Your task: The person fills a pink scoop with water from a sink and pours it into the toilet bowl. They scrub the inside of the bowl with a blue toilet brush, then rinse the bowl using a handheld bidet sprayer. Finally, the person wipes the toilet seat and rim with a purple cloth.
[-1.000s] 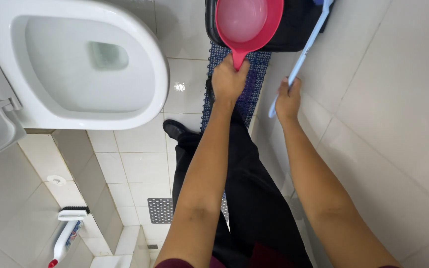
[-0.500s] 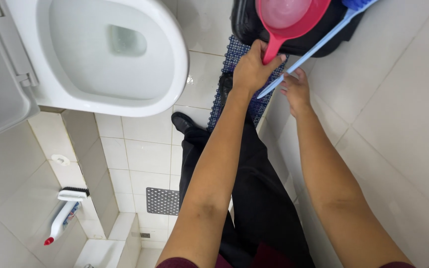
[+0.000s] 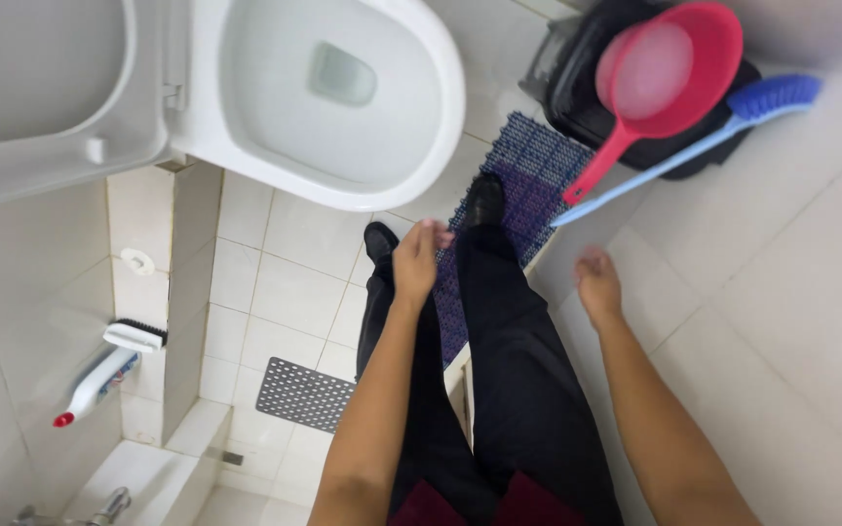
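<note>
Both hands were empty here, hanging over the bathroom floor. The left hand (image 3: 415,259) hovered above the person's own black trousers (image 3: 499,390), fingers loosely curled and a bit blurred, gripping nothing. The right hand (image 3: 597,284) was out over the pale wall tile (image 3: 782,292), fingers loose and half spread, also holding nothing. It was blurred too, so I couldn't tell if it touched the tile.

The stuff nearest the hands sat up toward the top right corner of the floor. The red dipper (image 3: 669,73) lay on top of the black bucket (image 3: 577,93), its bowl over the bucket's mouth and its handle sticking down past the bucket's edge toward the purple mat (image 3: 528,166). The blue long-handled brush (image 3: 694,146) lay slanted right below it, bristle head up by the wall, handle tip pointing down toward the right hand but well apart from it. Brush handle and dipper handle ended just beside each other; couldn't tell if they touched.

The white toilet (image 3: 343,97) had its lid up, bowl open, at the top edge of the floor. Black shoes (image 3: 484,200) stood partly on the mat, just in front of the bowl. A grey drain grate (image 3: 306,394) sat in the floor tile near the bottom, and a white bottle with a red cap (image 3: 99,375) leaned in the left corner by the wall.
</note>
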